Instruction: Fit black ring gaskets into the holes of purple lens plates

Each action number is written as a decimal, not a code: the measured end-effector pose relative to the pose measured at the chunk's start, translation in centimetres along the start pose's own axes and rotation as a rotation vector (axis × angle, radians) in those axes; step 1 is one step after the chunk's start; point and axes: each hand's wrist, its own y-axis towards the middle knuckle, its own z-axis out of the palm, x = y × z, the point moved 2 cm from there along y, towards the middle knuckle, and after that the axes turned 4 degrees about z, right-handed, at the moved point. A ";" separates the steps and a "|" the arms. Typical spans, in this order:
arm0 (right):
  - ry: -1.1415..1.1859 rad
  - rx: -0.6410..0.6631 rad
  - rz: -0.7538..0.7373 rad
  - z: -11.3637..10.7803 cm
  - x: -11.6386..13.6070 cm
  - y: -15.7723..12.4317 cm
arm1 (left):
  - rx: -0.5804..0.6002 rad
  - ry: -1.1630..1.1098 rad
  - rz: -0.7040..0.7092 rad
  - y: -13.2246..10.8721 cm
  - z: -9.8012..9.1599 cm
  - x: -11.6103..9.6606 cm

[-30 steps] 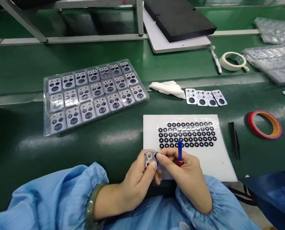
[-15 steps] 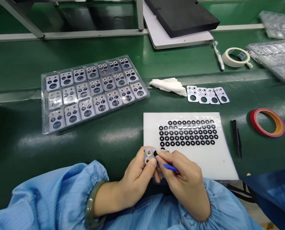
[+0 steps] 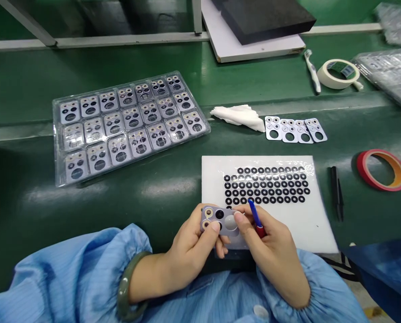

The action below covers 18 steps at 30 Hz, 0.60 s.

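Grey plate [image 3: 225, 215] pinched in the left hand [image 3: 188, 251] by a white board [image 3: 297, 226]; the right hand [image 3: 271, 249], gripping a blue-and-red tool [image 3: 255, 214], has shifted from the black disc [image 3: 219, 214] to the plate's end, leaving it seemingly seated.

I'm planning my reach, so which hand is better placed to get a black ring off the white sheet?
Likely the right hand: it is over the white sheet, nearer most of the black rings, and holds the blue-and-red tool. The left hand grips the grey plate.
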 end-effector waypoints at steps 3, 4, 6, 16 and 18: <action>0.006 0.001 -0.022 -0.1 0.0 -0.2 | 0.011 -0.009 0.009 -0.1 0.0 -0.1; 0.010 0.005 -0.042 -0.1 0.0 -0.3 | 0.011 -0.013 0.011 -0.1 0.0 -0.2; 0.027 0.023 -0.100 -0.1 0.1 -0.5 | -0.013 -0.011 -0.009 0.0 -0.1 -0.4; 0.049 0.047 -0.255 -0.2 -0.3 -0.9 | -0.020 -0.020 -0.080 0.2 -0.2 0.2; 0.021 -0.039 -0.308 -1.0 0.0 -1.0 | -0.008 -0.077 -0.047 0.3 -0.4 0.2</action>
